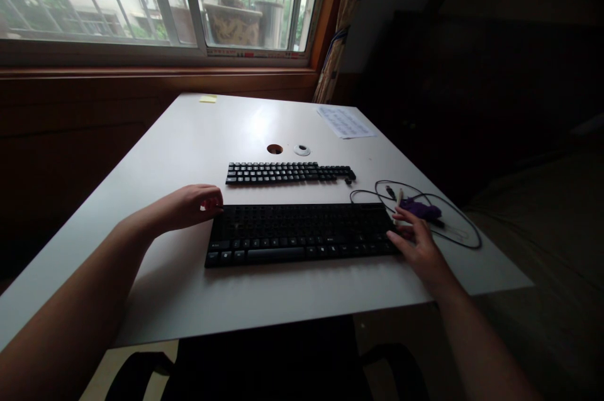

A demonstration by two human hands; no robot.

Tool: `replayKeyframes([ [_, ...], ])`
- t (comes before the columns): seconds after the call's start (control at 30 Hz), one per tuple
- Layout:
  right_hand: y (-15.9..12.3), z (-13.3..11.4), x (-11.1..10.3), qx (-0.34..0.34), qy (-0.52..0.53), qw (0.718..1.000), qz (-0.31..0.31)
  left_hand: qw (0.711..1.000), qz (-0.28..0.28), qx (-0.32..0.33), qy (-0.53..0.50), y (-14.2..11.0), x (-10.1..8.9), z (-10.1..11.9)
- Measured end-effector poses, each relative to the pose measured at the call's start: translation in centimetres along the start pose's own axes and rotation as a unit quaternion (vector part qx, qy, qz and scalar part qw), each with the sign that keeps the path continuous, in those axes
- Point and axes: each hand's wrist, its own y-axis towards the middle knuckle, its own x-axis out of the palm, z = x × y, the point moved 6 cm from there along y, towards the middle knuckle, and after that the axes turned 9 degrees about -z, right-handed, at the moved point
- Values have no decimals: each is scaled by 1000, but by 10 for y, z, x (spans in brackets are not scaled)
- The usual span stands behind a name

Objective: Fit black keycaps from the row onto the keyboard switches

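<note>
A black keyboard (276,254) lies on the white table in front of me, its upper rows bare of keycaps. The bottom rows keep keycaps and a long space bar. My left hand (201,201) is at the keyboard's upper left corner, fingers curled into a pinch. Something reddish shows among them, and a small dark bit is at the fingertips; I cannot make out what they hold. At the right end, my right hand (413,234) has thumb and index finger apart, touching the keyboard's edge. A thin pale stick (400,194) lies against the index finger. Behind the keyboard, loose black keycaps (274,172) stand in rows.
A black cable (477,234) loops on the right around a purple cloth-like item (422,209). Farther back are a round hole (275,149), a white ring-shaped cover (302,150), printed sheets (346,123) and a yellow note (207,99). A dark chair (264,363) stands at the near edge.
</note>
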Motion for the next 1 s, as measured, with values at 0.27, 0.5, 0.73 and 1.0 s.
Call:
replayKeyframes([
  [0.27,0,-2,0,-2,-1,1000,3,1000,8,9,4,0,-1,1],
  [0.5,1,-1,0,-1,-8,1000,6,1000,1,0,9,0,1,-2],
  [0.73,2,1,-2,-2,-21,1000,6,1000,1,-7,3,1,0,-1],
  [1.0,14,-45,-4,-89,-125,987,55,1000,1,-5,-6,1,0,0],
])
